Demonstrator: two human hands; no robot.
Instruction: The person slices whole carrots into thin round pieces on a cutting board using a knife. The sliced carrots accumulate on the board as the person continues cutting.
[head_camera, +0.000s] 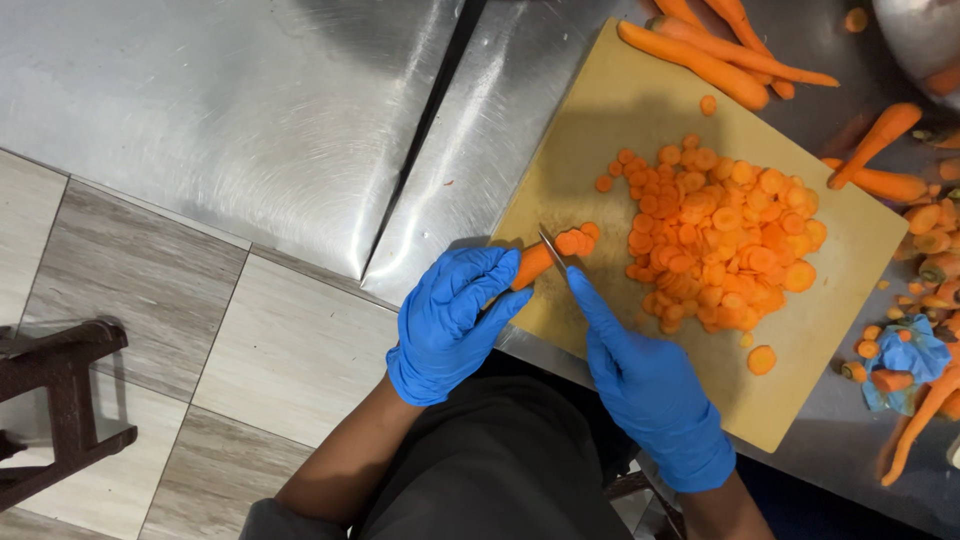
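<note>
My left hand (452, 318), in a blue glove, grips the end of a carrot (535, 263) lying on a tan cutting board (620, 110). In my right hand (650, 385), also gloved in blue, is a knife (552, 250), forefinger stretched along its back. Its blade stands across the carrot next to a few fresh slices (578, 239). To the right of the blade, a big heap of carrot rounds (720, 235) covers the middle of the board.
Whole carrots (700, 62) lie at the board's far edge and to its right, with carrot ends and a crumpled blue glove (905, 355). A metal bowl (925, 35) sits top right. The steel table (250, 110) stretches left; a dark stool (60, 400) stands on the tiled floor.
</note>
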